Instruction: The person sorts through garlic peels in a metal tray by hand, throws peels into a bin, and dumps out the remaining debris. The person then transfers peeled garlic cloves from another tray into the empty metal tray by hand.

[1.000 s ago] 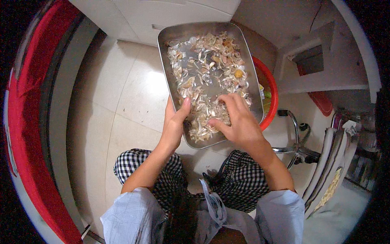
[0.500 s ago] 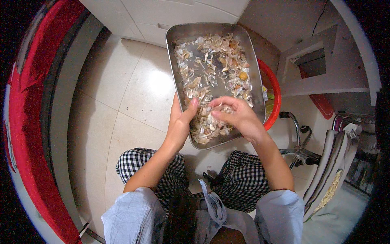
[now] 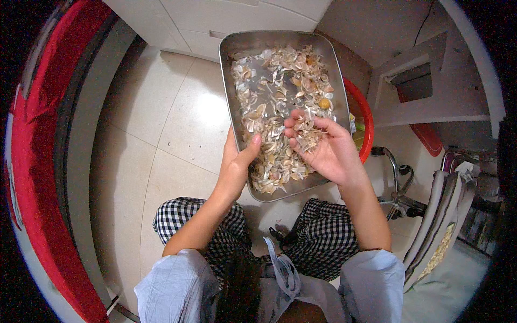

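A deep rectangular metal tray [image 3: 230, 107] holds loose, pale, papery flakes that look like garlic skins [image 3: 280, 161]. My left hand [image 3: 237, 161] grips the tray's near left side, with its thumb over the rim and the other fingers hidden underneath. Inside the tray, toward its right side, my right hand [image 3: 334, 151] is turned palm up. A small heap of garlic skins lies in its curled fingers. One small round yellow-orange thing [image 3: 324, 103] rests among the skins just beyond that hand.
Behind the tray's right side stands a red-rimmed round container [image 3: 367, 121], partly hidden. White drawers [image 3: 194, 27] rise at the far side. A chair's metal legs [image 3: 398, 188] are at right, and a long red cloth-covered thing [image 3: 40, 177] lines the left. Pale floor tiles [image 3: 161, 118] show between.
My right hand has turned from palm down to palm up and lifted some garlic skins, moving slightly right. My left hand still grips the tray, which has tilted or shifted slightly.
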Demonstrator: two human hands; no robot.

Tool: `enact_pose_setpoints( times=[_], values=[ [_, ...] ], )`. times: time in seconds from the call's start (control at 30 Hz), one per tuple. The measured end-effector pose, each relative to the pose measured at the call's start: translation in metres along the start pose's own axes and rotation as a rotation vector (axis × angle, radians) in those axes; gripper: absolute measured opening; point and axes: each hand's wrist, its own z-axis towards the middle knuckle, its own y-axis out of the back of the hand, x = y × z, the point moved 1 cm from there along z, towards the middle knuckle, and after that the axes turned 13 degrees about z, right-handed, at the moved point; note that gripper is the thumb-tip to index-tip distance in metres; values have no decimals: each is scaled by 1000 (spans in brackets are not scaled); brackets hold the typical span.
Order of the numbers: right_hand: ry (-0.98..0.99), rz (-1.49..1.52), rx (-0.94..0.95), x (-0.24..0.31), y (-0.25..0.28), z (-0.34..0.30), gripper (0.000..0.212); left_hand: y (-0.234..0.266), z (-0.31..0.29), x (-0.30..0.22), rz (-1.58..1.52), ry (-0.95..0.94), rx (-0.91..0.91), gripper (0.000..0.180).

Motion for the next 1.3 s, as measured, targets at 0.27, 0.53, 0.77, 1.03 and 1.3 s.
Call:
enact_pose_setpoints(
  times=[0.27,0.53,0.77,1.03,1.3],
  values=[
    [6,60,79,2,-11,-6,46,-1,1,1,-43,1,9,46],
    [3,171,78,9,-4,-10,41,-3,3,6,-20,-7,1,44],
    [272,231,146,72,29,-52,28,-4,4,26,81,42,-213,38],
    [595,-633,-199,110,91,-82,25,-23,-9,14,-32,94,-235,49],
    [474,-1340,-325,101,81,-77,27,-17,-7,18,11,57,-247,47]
  ],
)
